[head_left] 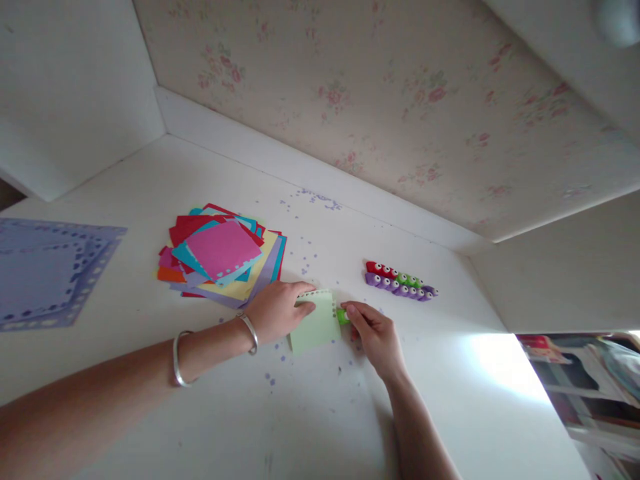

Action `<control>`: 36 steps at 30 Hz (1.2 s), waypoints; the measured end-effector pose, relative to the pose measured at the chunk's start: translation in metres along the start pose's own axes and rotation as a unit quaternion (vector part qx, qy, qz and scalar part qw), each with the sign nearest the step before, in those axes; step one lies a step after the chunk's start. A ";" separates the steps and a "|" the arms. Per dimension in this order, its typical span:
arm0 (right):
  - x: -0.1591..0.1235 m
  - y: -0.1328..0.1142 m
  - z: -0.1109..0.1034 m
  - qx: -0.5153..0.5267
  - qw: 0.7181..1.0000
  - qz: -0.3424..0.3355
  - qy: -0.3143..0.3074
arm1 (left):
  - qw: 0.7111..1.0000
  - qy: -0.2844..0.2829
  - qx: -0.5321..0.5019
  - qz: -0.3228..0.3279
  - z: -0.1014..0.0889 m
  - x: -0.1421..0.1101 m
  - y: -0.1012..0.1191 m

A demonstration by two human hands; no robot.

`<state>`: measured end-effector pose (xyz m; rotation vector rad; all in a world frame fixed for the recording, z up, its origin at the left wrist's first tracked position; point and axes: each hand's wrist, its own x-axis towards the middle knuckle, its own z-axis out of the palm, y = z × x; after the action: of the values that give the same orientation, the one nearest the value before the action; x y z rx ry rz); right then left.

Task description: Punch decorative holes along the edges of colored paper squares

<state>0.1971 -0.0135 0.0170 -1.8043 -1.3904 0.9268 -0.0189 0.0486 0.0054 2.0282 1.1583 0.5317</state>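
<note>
A light green sheet of paper (317,333) lies on the white desk, with punched holes along its top edge and the upper part of its right edge. My left hand (277,310), with two silver bangles on that arm, grips the sheet at its upper left, thumb on top. At the right edge, my right hand (373,333) pinches a small green craft punch (343,316) between thumb and fingers. The punch sits against the paper's edge; part of it is hidden by the fingers.
Coloured paper squares (225,250) are piled left of centre. Punched purple sheets (45,273) lie far left. Rows of red, green and purple punches (400,282) stand at right. Purple paper bits (320,199) are scattered on the desk (210,413) below a floral wall (335,93).
</note>
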 end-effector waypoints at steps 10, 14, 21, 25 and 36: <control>0.000 0.003 -0.001 0.011 1.000 0.015 0.001 | 1.000 -0.006 0.001 -0.012 -0.002 0.001 0.003; 0.000 0.002 0.000 0.013 1.000 -0.004 -0.004 | 1.000 -0.007 0.002 -0.013 -0.002 0.002 0.003; 0.001 0.004 -0.001 0.013 0.999 -0.034 -0.008 | 1.000 -0.007 0.004 -0.015 -0.002 0.002 0.003; 0.001 0.004 -0.002 0.013 0.999 -0.038 -0.012 | 1.000 -0.008 0.003 -0.016 -0.002 0.003 0.003; 0.002 0.005 -0.003 0.008 1.000 0.012 0.003 | 1.000 -0.005 0.005 -0.022 -0.004 0.003 0.005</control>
<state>0.2028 -0.0132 0.0140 -1.8148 -1.3560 0.9420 -0.0170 0.0514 0.0115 2.0071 1.1996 0.4933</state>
